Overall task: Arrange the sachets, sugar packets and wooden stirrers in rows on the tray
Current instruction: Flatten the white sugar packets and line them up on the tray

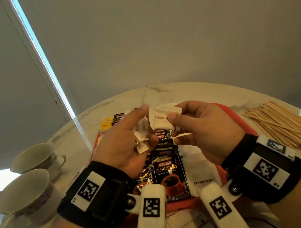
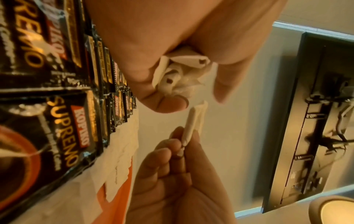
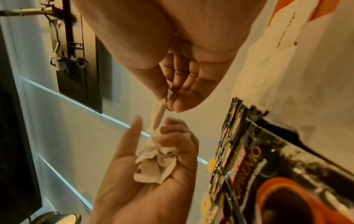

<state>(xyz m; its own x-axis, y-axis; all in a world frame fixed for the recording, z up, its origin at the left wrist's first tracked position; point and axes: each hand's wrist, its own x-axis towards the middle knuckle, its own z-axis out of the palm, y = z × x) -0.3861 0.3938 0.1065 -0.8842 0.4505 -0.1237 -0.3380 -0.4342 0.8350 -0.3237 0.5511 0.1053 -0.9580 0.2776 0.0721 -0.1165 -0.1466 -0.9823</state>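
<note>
- Hands are raised together over the orange tray, which sits on the marble desk.
- Left hand has its grip curled around a crumpled bunch of sugar packets, index finger extended; the bunch lies bundled in the palm in the right wrist view.
- Right hand pinches one brown sugar packet between thumb and fingers, held just beside the left hand's bunch.
- Black coffee sachets lie in overlapping rows down the tray's middle, below the hands.
- More brown sugar packets lie on the tray to the right of the sachets.
- Wooden stirrers lie heaped on the desk, right of the tray.
- Two cups stand on the desk at the left.
</note>
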